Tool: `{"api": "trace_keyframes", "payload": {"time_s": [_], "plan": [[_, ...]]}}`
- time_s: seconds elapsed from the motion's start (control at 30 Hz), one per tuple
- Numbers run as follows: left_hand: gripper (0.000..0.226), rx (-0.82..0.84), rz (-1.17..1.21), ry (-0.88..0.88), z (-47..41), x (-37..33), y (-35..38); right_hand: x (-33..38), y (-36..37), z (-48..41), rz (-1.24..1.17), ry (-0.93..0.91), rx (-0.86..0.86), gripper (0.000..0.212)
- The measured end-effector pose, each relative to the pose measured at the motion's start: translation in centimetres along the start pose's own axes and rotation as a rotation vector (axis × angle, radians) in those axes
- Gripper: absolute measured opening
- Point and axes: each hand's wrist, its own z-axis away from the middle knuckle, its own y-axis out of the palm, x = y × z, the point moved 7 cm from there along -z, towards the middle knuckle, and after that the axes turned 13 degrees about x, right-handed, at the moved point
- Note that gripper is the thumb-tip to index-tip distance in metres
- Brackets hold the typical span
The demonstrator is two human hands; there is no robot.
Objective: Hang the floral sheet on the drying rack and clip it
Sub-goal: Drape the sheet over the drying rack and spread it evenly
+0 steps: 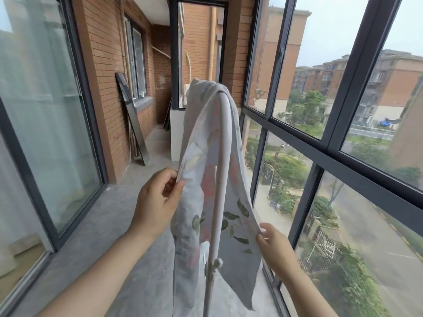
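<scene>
The floral sheet (206, 143), pale with pink flowers and green leaves, lies bunched over the white bar of the drying rack (223, 170), which runs away from me down the middle of the view. The cloth hangs down on both sides of the bar. My left hand (158, 200) pinches the sheet's left edge between thumb and fingers. My right hand (272, 243) pinches the lower right edge, on the window side of the bar. No clip is in view.
I stand on a narrow balcony with a concrete floor (119, 225). Large dark-framed windows (338, 143) close off the right side, glass doors (45, 133) the left. A dark panel (132, 120) leans against the brick wall ahead.
</scene>
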Motion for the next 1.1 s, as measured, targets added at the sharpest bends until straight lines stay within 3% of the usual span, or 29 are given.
{"api": "trace_keyframes", "payload": {"time_s": [0.07,0.13,0.27,0.33,0.43,0.63,1.0,1.1], "plan": [[0.015,-0.003,0.014,0.018,0.1,-0.6,0.2,3.1,-1.3,0.6,-0.053,-0.113,-0.072,0.043],[0.014,-0.015,0.013,0.033,-0.1,-1.1,0.2,7.0,-3.0,1.3,-0.090,-0.260,-0.169,0.043],[0.016,-0.011,0.018,0.056,-0.4,-1.7,0.2,13.4,-5.7,2.4,-0.107,-0.465,-0.309,0.005],[0.016,-0.004,-0.003,0.029,-0.2,-1.1,0.4,14.1,-6.2,2.4,-0.101,-0.513,-0.358,0.025],[0.011,0.009,0.018,-0.060,0.4,0.6,1.0,12.5,-6.5,2.6,-0.128,-0.519,-0.391,0.039],[0.012,0.019,0.049,-0.157,-0.3,1.1,2.1,9.2,-6.0,3.8,-0.121,-0.541,-0.405,0.028],[0.022,0.165,0.003,-0.297,2.5,2.5,4.1,4.5,-2.8,2.8,-0.110,-0.439,-0.276,0.034],[0.021,0.153,0.024,-0.333,3.8,3.3,4.3,3.6,-2.1,3.0,-0.228,-0.422,-0.227,0.022]]}}
